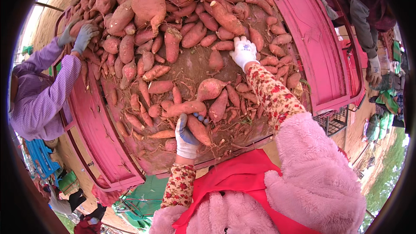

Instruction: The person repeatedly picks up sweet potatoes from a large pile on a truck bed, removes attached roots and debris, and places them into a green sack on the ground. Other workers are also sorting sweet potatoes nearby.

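Note:
My left hand (pixel 188 136), in a white knit glove with a blue-grey coated palm, grips a reddish sweet potato (pixel 199 130) near the front edge of the truck bed. Blue fingertips show along its far side. Just beyond them lies a longer, curved sweet potato (pixel 187 108); whether the hand also bears it is unclear. Farther out, my right hand (pixel 243 52), in a white printed glove, reaches into the heap. Its fingers meet the lower end of a long sweet potato (pixel 227 18), and a smaller one (pixel 256 39) lies beside them. Its fingertips are partly hidden.
A high heap of sweet potatoes (pixel 148 0) fills the bed's far end. Pink metal side panels (pixel 320 42) with rails flank the soil-strewn bed (pixel 195 68). At left, a co-worker's gloved hands (pixel 85 37) hold a sweet potato; another person's gloved hand (pixel 373 70) hangs at right.

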Demonstrator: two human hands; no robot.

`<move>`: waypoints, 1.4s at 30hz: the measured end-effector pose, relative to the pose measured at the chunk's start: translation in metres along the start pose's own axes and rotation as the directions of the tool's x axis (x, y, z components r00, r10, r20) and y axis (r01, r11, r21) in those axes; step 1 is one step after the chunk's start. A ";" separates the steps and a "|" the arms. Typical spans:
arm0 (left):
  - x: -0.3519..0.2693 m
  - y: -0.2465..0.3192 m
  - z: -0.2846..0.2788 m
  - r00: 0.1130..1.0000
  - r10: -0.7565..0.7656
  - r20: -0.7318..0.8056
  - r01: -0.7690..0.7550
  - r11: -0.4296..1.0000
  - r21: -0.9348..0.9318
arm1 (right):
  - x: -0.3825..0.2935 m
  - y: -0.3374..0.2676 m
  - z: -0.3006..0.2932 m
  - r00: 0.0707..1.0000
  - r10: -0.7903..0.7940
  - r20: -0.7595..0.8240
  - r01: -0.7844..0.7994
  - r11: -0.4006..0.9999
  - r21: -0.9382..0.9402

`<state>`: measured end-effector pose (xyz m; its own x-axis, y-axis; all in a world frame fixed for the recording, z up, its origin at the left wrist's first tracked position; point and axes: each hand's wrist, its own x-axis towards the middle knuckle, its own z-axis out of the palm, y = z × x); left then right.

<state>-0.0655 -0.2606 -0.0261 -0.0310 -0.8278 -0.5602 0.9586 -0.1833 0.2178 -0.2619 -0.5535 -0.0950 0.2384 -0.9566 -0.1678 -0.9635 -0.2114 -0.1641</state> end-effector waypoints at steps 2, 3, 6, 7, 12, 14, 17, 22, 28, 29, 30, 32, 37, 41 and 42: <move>0.002 0.000 -0.003 0.999 -0.031 0.008 0.030 0.997 0.073 | 0.000 -0.008 -0.005 0.997 -0.065 0.045 0.066 0.997 -0.028; 0.005 -0.001 -0.002 1.000 -0.016 -0.001 0.016 0.990 0.140 | -0.011 -0.016 -0.013 0.996 -0.071 0.054 0.071 0.997 0.002; 0.018 -0.005 0.006 0.994 0.113 0.008 -0.108 0.926 0.362 | -0.057 -0.039 -0.053 0.953 -0.057 0.299 -0.090 0.885 0.457; 0.019 -0.004 0.010 0.993 0.115 0.025 -0.116 0.927 0.357 | -0.076 -0.047 -0.066 0.925 -0.135 0.356 -0.117 0.788 0.604; 0.014 0.010 0.007 0.999 0.018 -0.029 -0.008 0.954 0.301 | -0.156 -0.081 -0.097 0.890 -0.438 0.128 0.270 0.731 0.627; 0.007 0.014 -0.003 0.993 -0.077 0.088 0.066 0.990 0.127 | -0.160 -0.078 -0.106 0.807 -0.589 0.041 0.428 0.632 0.646; 0.004 0.010 -0.014 0.998 0.019 0.064 -0.026 0.993 0.115 | -0.154 -0.071 -0.121 0.720 -0.691 0.063 0.520 0.597 0.610; -0.002 0.012 0.007 0.989 -0.065 0.130 0.014 0.933 0.361 | -0.109 -0.061 -0.125 0.650 -0.731 -0.209 0.643 0.382 0.664; -0.015 0.012 0.034 0.918 -0.147 0.369 0.101 0.985 0.141 | 0.034 -0.018 -0.069 0.981 0.088 -0.173 -0.037 0.959 0.281; -0.021 0.009 0.030 0.918 -0.166 0.360 0.120 0.982 0.146 | 0.046 -0.012 -0.064 0.994 0.093 -0.058 -0.073 0.955 0.287; -0.028 0.009 0.024 0.939 -0.171 0.299 0.158 0.985 0.068 | 0.049 -0.010 -0.058 0.994 0.033 -0.105 0.005 0.941 0.339; -0.039 0.007 0.006 0.977 -0.177 0.116 0.196 0.962 -0.191 | 0.037 -0.008 -0.054 1.000 0.017 0.010 -0.020 0.891 0.454; -0.050 -0.002 -0.035 0.993 -0.116 0.035 0.116 0.993 -0.019 | -0.046 0.007 -0.043 0.931 -0.151 0.333 -0.005 0.905 0.425; -0.057 0.002 -0.032 0.951 -0.306 -0.047 0.190 0.699 -0.689 | -0.034 0.031 -0.033 0.938 -0.225 -0.262 0.217 0.974 -0.059; -0.059 0.004 -0.027 0.962 -0.266 0.064 0.240 0.706 -0.666 | -0.022 0.032 -0.031 0.936 -0.224 -0.270 0.240 0.970 0.029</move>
<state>-0.0520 -0.1982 -0.0133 -0.3030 -0.7816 -0.5453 0.8582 0.0250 -0.5127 -0.3014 -0.5453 -0.0668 0.4059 -0.9028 0.1423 -0.8742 -0.4289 -0.2275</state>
